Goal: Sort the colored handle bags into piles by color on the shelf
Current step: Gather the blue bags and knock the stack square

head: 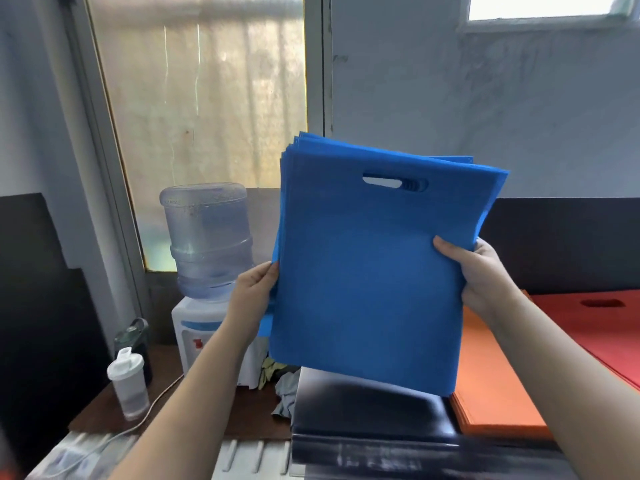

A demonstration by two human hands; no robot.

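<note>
Blue bags (367, 271) hide both hands' fingers (446, 247).

Frosted window (211, 109) left, grey wall (485, 109), water dispenser (207, 271).

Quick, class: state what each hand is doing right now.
Left hand: grips the left edge of the stack of blue fabric handle bags.
Right hand: grips the stack's right edge.

A water dispenser (204, 327) with a clear bottle (207, 237) stands at the window (207, 98); near it, a white shaker bottle (127, 382) and a crumpled cloth (285, 386).
</note>
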